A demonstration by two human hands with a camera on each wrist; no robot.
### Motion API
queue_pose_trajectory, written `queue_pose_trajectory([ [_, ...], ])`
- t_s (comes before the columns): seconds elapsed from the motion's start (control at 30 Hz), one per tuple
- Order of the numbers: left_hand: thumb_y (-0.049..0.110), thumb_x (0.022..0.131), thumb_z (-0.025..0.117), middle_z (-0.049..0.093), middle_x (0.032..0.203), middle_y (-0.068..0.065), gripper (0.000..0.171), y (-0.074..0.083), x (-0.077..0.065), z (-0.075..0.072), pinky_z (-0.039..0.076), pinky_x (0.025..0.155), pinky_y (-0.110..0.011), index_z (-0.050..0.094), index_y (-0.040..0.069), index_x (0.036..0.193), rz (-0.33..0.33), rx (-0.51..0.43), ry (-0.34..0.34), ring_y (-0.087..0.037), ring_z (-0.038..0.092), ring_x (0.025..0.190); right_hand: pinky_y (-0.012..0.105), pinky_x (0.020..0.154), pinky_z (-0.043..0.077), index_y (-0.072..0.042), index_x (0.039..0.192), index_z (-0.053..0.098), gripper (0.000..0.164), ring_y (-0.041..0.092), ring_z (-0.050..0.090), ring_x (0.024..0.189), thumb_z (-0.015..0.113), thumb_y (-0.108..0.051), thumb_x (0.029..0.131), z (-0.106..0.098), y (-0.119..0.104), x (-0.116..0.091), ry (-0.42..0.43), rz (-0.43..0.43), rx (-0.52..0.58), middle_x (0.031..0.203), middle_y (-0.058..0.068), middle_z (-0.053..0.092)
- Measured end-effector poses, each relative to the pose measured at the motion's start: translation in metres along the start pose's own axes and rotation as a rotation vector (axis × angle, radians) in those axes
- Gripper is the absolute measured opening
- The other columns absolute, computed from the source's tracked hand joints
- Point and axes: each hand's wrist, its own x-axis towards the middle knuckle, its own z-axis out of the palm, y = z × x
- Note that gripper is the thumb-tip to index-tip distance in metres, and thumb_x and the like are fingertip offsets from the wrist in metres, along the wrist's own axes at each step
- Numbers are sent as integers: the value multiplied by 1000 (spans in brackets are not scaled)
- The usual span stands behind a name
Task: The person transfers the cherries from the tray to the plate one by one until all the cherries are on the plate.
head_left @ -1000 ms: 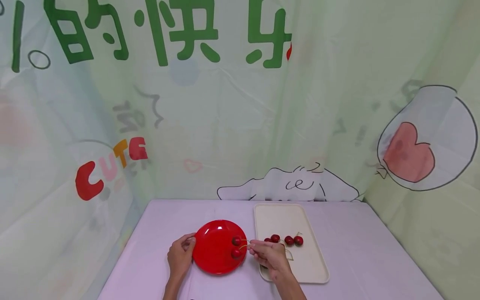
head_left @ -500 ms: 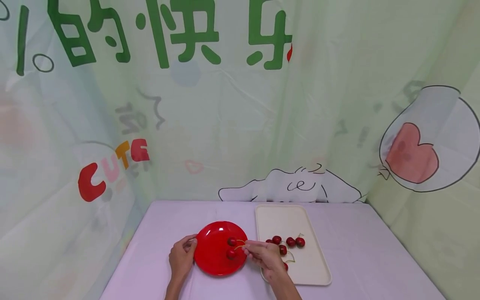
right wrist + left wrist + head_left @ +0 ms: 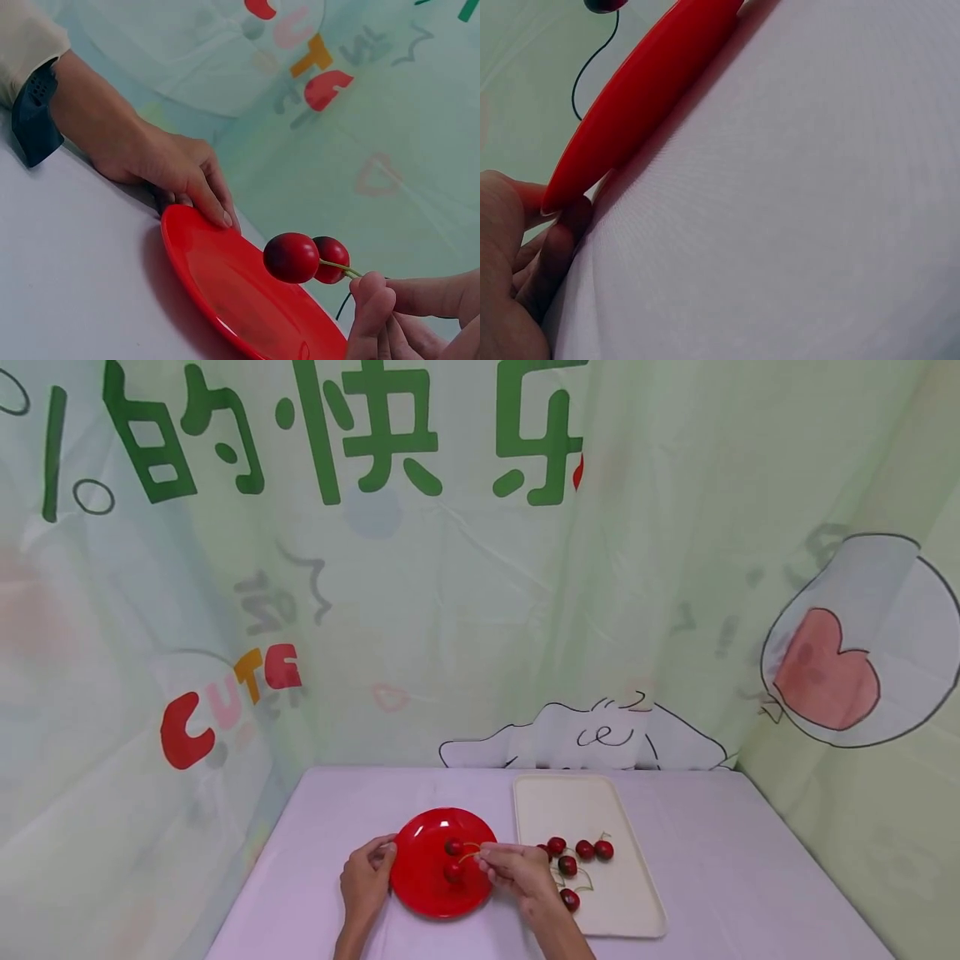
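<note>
My left hand point(image 3: 365, 878) grips the left rim of a round red plate point(image 3: 420, 889), thumb on top and fingers curled beneath the edge, as the left wrist view shows. The plate point(image 3: 641, 105) rests on the table. My right hand point(image 3: 521, 877) pinches the green stems of a pair of dark red cherries point(image 3: 291, 257) between thumb and fingertips. In the right wrist view the cherries hang over the plate point(image 3: 225, 277), above its surface. Right of that hand lies a cream tray point(image 3: 566, 802) with several more stemmed cherries point(image 3: 567, 866) on it.
A pale lilac cloth point(image 3: 720, 860) covers the table. Printed curtains point(image 3: 480, 635) enclose it at the back and both sides. The tray's left edge stands close to the plate's right side, with my right forearm crossing its near left corner.
My right hand has moved left with the pair of cherries, from the plate's right edge to farther over it. More cherries on the tray have come into view. The left hand keeps its hold.
</note>
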Motion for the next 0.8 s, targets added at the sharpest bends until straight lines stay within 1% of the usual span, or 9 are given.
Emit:
queue_pose_trajectory([
  [0.13, 16, 106, 71, 84, 106, -15, 25, -3, -2, 3, 51, 56, -22, 80, 7, 128, -19, 7, -9, -12, 65, 68, 22, 77, 63, 8, 131, 74, 41, 13, 80, 79, 82, -15, 98, 1, 5, 1, -5, -6, 0, 97, 10, 85],
  [0.33, 16, 106, 71, 84, 105, -14, 24, -5, -3, 4, 51, 59, -21, 80, 7, 126, -12, 9, -1, -12, 68, 71, 22, 77, 63, 9, 132, 73, 41, 11, 79, 78, 81, -14, 99, 8, 10, 2, -42, -20, 24, 97, 10, 85],
  [0.53, 18, 106, 71, 84, 106, -13, 24, -6, -1, 4, 52, 65, -20, 81, 8, 126, -4, 23, 3, -11, 71, 74, 22, 78, 64, 9, 131, 73, 41, 12, 80, 78, 82, -14, 99, 16, 11, 4, -39, -18, 33, 96, 10, 85],
  [0.67, 18, 106, 71, 84, 104, -11, 24, -8, 1, 4, 49, 64, -21, 81, 10, 126, -3, 26, 3, -10, 68, 71, 23, 78, 64, 8, 129, 75, 38, 12, 80, 78, 81, -13, 99, 22, 12, 7, -53, -14, 31, 97, 10, 85],
  [0.8, 17, 106, 71, 84, 103, -9, 23, -9, 4, 4, 48, 64, -22, 82, 11, 125, 3, 33, 0, -10, 66, 70, 24, 80, 65, 6, 129, 76, 39, 13, 81, 81, 83, -17, 98, 29, 12, 9, -52, -2, 19, 99, 10, 85],
])
